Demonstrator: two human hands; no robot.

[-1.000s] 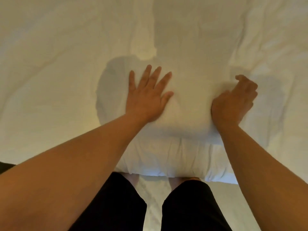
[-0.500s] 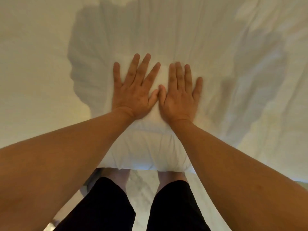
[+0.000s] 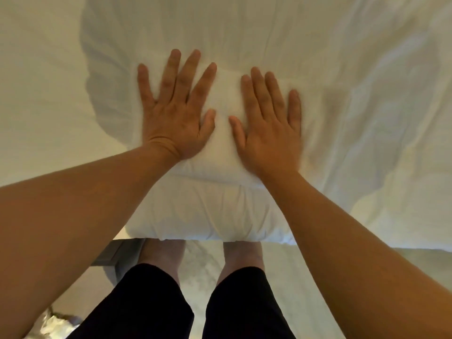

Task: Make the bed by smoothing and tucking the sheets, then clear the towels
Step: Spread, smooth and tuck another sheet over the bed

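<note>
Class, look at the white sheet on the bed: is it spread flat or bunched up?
Spread flat, faintly creased: the white sheet covers the bed, and both hands, left hand and right hand, press it.

We view bed (image 3: 367,69) from above: white sheet (image 3: 49,81) covers whole top, lightly creased, soft folds at right. Near edge bulges thick and rounded, overhangs floor (image 3: 200,255). Directly on sheet we note two hands, palms down, fingers straight and spread: left hand (image 3: 173,123), right hand (image 3: 269,133), just beside each other, thumbs apart. Fabric dimples under both palms. Floor below edge pale, marbled; grey item at lower left, identity unclear.
</note>
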